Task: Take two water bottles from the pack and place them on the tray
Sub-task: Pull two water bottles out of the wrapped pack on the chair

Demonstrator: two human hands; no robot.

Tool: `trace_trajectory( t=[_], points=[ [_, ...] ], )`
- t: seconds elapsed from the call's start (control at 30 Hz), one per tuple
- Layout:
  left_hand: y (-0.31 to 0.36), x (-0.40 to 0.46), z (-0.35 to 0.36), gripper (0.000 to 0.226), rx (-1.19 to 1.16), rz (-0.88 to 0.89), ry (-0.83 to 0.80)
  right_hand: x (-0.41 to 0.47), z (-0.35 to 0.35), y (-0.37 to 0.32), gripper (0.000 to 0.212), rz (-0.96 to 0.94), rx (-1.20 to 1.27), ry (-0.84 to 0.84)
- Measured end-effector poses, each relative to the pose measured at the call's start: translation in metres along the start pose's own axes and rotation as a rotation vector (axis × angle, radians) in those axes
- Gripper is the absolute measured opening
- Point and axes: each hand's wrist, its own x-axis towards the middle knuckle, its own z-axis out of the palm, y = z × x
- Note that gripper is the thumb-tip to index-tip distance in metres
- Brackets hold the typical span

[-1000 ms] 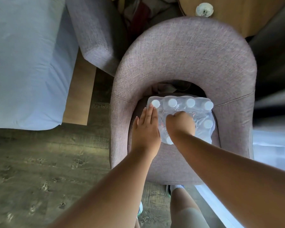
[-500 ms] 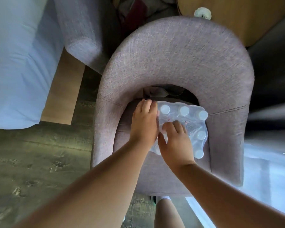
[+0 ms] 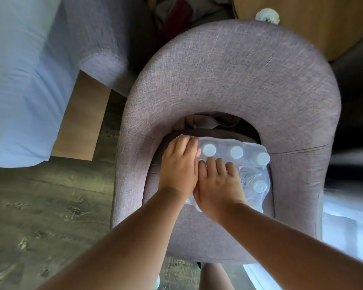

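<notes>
A shrink-wrapped pack of water bottles (image 3: pixel 249 164) with white caps lies on the seat of a mauve fabric armchair (image 3: pixel 228 84). My left hand (image 3: pixel 178 166) rests on the pack's left edge, fingers curled over the wrap at the far corner. My right hand (image 3: pixel 218 185) lies on top of the pack beside it, fingertips pressed into the plastic between the caps. Both hands cover the pack's left half. Whether the wrap is torn under them is hidden. No tray is in view.
The chair's curved back and arms wall in the pack on three sides. A bed with pale blue sheets (image 3: pixel 19 80) stands to the left, a second upholstered piece (image 3: pixel 96 38) behind it. A wooden table (image 3: pixel 312 24) is at the back right. Wood floor (image 3: pixel 40 216) lies on the left.
My right hand has slid left and down on the pack, up against my left hand, fingers now digging into the wrap. My left hand has moved onto the pack's left corner.
</notes>
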Motion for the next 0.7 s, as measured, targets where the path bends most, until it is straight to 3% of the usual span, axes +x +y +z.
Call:
trace_trajectory(
  t=[0.13,0.33,0.4,0.5,0.6,0.7],
  points=[
    [0.004,0.0,-0.006,0.047,0.021,-0.009,-0.025,0.001,-0.009,0.012,0.032,-0.105,-0.008,-0.005],
    [0.008,0.0,-0.011,0.036,0.0,-0.006,-0.044,-0.047,-0.016,0.023,0.013,-0.092,0.211,0.18],
    [0.009,-0.001,-0.015,0.034,-0.002,0.02,-0.064,-0.081,-0.012,0.035,0.024,-0.104,0.259,0.173],
    [0.009,-0.004,-0.016,0.027,0.013,0.045,-0.085,-0.106,-0.009,0.046,0.033,-0.143,0.165,0.029],
    [0.009,-0.006,-0.017,0.027,0.003,0.054,-0.086,-0.086,-0.019,0.026,0.038,0.062,0.162,-0.091],
    [0.002,-0.002,-0.021,0.031,0.005,0.085,-0.147,-0.058,-0.03,0.005,0.035,0.232,0.257,-0.056]
  ],
)
